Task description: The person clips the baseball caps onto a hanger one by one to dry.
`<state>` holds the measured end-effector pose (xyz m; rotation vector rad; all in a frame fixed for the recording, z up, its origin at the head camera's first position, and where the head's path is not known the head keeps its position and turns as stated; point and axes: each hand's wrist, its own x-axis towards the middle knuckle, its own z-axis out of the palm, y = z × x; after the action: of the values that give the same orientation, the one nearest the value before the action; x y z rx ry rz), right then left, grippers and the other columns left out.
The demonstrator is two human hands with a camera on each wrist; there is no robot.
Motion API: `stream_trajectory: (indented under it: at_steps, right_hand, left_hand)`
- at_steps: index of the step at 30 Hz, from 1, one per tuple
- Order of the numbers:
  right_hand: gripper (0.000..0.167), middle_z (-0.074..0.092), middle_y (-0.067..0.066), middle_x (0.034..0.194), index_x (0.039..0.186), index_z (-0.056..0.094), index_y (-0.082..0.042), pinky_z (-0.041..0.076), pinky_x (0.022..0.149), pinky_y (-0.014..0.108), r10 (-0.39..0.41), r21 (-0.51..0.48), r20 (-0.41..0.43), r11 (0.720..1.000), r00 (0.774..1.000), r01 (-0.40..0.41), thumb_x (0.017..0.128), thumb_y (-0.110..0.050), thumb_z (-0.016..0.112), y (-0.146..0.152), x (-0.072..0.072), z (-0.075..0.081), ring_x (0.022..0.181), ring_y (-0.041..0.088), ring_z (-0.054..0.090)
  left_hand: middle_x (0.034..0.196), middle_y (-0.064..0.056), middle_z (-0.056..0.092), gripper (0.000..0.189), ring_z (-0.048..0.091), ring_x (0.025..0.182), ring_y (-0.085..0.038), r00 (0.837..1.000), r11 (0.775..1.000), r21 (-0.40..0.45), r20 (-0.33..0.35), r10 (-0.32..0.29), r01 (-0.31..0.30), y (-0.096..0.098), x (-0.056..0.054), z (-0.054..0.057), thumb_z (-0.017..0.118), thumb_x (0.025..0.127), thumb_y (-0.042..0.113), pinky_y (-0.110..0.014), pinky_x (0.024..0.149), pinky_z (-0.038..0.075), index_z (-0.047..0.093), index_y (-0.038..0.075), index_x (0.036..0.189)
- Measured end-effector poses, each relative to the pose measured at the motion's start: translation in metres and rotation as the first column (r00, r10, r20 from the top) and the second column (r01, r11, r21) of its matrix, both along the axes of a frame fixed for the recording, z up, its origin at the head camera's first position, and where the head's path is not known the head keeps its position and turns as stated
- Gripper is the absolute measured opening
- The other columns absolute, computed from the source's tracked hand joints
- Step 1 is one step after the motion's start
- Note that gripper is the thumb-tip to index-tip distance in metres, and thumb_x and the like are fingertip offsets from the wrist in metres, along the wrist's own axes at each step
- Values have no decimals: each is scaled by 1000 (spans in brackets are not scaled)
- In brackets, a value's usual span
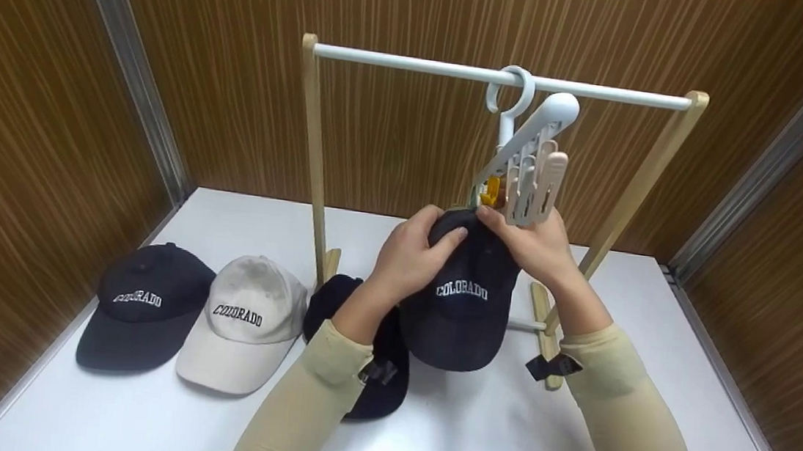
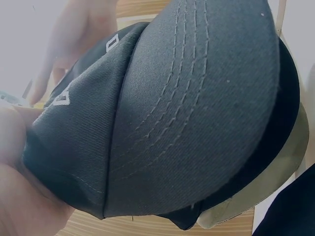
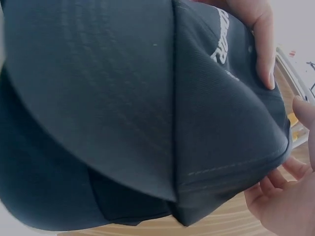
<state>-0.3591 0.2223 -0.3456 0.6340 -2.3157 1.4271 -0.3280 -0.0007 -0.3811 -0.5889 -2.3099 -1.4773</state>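
A dark baseball cap [image 1: 460, 319] lettered COLORADO hangs crown up below the white hanger [image 1: 528, 134]. My left hand [image 1: 410, 252] grips its crown from the left, with the thumb across the front. At the top of the crown, my right hand [image 1: 539, 246] pinches a yellow clip [image 1: 491, 190], its thumb tip close against the cap; the cap partly hides its fingers. Behind the held cap, the left wrist view shows another dark brim [image 2: 290, 88] and a beige brim [image 2: 290, 147].
On the white table stand a dark cap [image 1: 147, 304], a pale cap [image 1: 245, 321] and another dark cap [image 1: 387, 371], partly under my left forearm. The rack's white bar [image 1: 410, 63] carries the hanger. Pale clothespins [image 1: 541, 187] hang beside my right hand. Wooden posts [image 1: 314, 151] stand at either side.
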Motion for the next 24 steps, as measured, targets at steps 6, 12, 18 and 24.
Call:
stream_trajectory:
  at_steps: [6, 12, 18, 24]
  right_hand:
    - [48, 70, 18, 120, 133, 63, -1, 47, 93, 37, -15, 22, -46, 1000, 999, 16, 100, -24, 87, -8, -3, 7, 103, 25, 64]
    - [64, 69, 11, 116, 147, 55, -4, 46, 92, 35, -21, -13, -72, 1000, 997, 20, 97, -24, 89, -11, -3, 7, 101, 21, 62]
    - [103, 66, 20, 137, 175, 20, -12, 44, 112, 49, -7, -38, -94, 999, 996, 3, 98, -25, 88, -10, -5, 5, 118, 24, 64]
    - [85, 69, 12, 140, 170, 37, -10, 46, 112, 49, 8, -27, -39, 1000, 999, -9, 102, -29, 84, -9, -3, 12, 120, 25, 66]
  left_hand:
    - [93, -3, 68, 23, 61, 79, -17, 1000, 1000, -2, 6, -4, 4, 0, -1, 1, 71, 111, 28, -31, 68, 44, 68, 8, 121]
    - [93, -2, 68, 23, 60, 79, -16, 1000, 1000, 4, 14, -12, 12, 0, -1, 0, 71, 111, 28, -31, 68, 44, 68, 8, 122]
    - [101, -4, 72, 25, 64, 85, -17, 999, 1000, 6, 34, -20, 20, -2, 0, -2, 71, 111, 29, -32, 73, 48, 68, 8, 125]
    - [103, -4, 70, 26, 63, 88, -18, 998, 999, 18, 53, -28, 27, -6, 1, -5, 70, 111, 30, -33, 75, 48, 69, 8, 125]
